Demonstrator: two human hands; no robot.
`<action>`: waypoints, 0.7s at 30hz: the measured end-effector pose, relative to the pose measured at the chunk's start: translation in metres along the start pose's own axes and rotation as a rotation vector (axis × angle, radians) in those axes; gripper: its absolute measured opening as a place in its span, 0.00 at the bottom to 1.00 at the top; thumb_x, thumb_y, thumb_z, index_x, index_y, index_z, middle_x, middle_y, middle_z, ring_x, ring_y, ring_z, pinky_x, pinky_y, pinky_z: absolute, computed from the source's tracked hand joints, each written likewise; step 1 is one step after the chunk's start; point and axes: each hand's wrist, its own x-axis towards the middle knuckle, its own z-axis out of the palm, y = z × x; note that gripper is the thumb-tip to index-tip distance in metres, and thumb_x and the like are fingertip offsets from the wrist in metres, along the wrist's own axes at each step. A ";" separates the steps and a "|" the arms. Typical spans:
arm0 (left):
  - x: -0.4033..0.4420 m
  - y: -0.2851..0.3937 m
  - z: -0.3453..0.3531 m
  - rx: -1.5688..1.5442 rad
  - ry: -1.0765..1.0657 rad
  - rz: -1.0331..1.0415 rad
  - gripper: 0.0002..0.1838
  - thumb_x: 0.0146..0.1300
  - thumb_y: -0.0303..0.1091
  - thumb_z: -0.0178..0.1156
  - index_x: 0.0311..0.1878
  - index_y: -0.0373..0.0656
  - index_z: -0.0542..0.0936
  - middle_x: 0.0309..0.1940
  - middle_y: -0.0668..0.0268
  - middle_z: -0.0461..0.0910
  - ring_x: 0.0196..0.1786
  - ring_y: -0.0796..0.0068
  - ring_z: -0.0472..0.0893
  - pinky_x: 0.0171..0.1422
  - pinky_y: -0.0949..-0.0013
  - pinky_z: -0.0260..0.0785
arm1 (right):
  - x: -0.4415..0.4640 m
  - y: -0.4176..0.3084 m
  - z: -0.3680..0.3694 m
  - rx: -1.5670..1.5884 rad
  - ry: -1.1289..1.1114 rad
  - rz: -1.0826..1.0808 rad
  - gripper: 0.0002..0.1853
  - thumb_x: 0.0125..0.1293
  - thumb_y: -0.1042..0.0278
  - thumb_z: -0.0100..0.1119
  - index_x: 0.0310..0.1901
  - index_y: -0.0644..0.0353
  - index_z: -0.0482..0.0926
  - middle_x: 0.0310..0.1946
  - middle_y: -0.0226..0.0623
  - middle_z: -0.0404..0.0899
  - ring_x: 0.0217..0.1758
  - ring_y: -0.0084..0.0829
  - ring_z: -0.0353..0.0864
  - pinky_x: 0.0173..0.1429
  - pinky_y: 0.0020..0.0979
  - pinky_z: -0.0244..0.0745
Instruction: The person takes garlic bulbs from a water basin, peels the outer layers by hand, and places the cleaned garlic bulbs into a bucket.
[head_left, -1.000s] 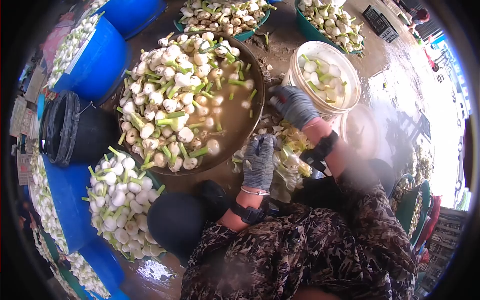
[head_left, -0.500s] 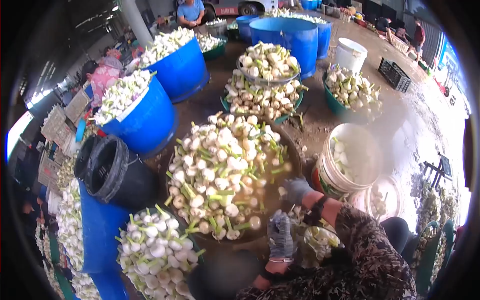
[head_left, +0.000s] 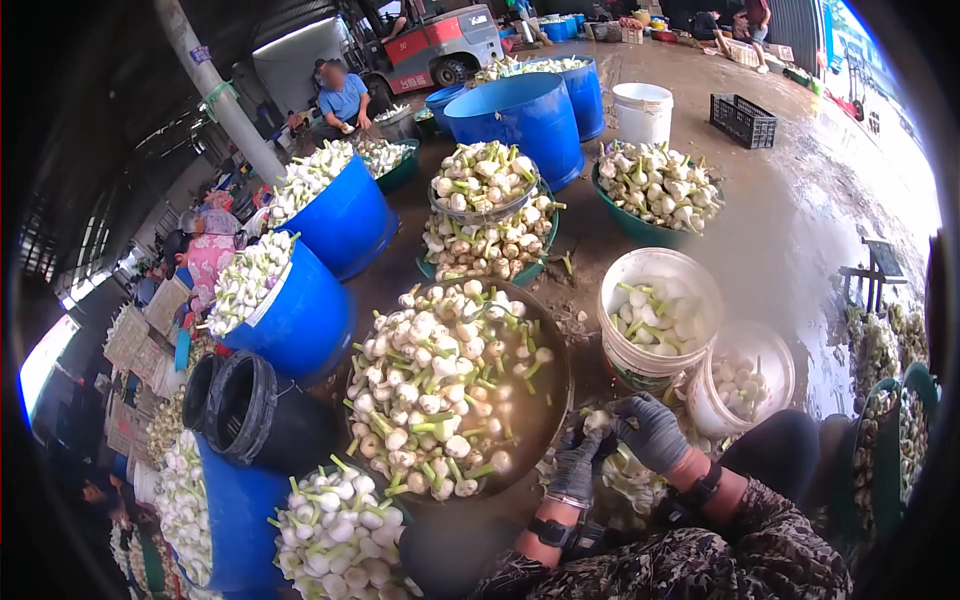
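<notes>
Grey gloves cover both hands. My left hand (head_left: 573, 468) is closed around a garlic bulb (head_left: 597, 420), whose pale top shows above the fingers. Close beside it on the right, my right hand (head_left: 652, 432) has its fingers curled in toward the bulb; what is inside them, if anything, is hidden. Just beyond the hands stands a wide round basin (head_left: 553, 350) of murky water heaped with garlic bulbs (head_left: 425, 370) with short green stems. Below the hands lie pale peelings (head_left: 632, 485).
White buckets (head_left: 612, 330) with garlic stand at the right. A trimmed garlic heap (head_left: 335, 535) sits front left, near black buckets (head_left: 240, 410). Blue tubs (head_left: 300, 325) and a green basin (head_left: 640, 228) lie farther off. A seated person (head_left: 345, 100) and a forklift (head_left: 430, 50) are behind.
My right hand has come back from the basin's right edge to beside my left hand. A garlic bulb now shows in my left hand. The view has tilted up.
</notes>
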 end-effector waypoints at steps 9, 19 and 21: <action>-0.018 0.014 0.026 0.600 0.022 0.224 0.16 0.66 0.30 0.63 0.55 0.37 0.78 0.46 0.67 0.82 0.47 0.81 0.79 0.57 0.73 0.72 | -0.015 -0.003 -0.009 -0.394 0.065 -0.077 0.06 0.58 0.66 0.61 0.30 0.57 0.74 0.27 0.44 0.77 0.32 0.49 0.78 0.36 0.46 0.74; -0.051 0.041 0.040 0.207 -0.183 0.238 0.22 0.72 0.38 0.56 0.65 0.38 0.70 0.54 0.63 0.76 0.53 0.71 0.78 0.60 0.66 0.75 | -0.011 0.000 -0.017 0.459 -0.086 0.342 0.07 0.63 0.68 0.60 0.37 0.63 0.79 0.27 0.46 0.82 0.28 0.38 0.80 0.37 0.35 0.76; -0.060 0.045 0.046 0.079 -0.241 0.227 0.23 0.72 0.36 0.55 0.67 0.40 0.67 0.55 0.61 0.75 0.54 0.67 0.78 0.60 0.63 0.77 | -0.009 0.016 -0.018 0.639 -0.063 0.457 0.08 0.64 0.68 0.59 0.36 0.64 0.79 0.28 0.44 0.82 0.30 0.37 0.81 0.38 0.35 0.76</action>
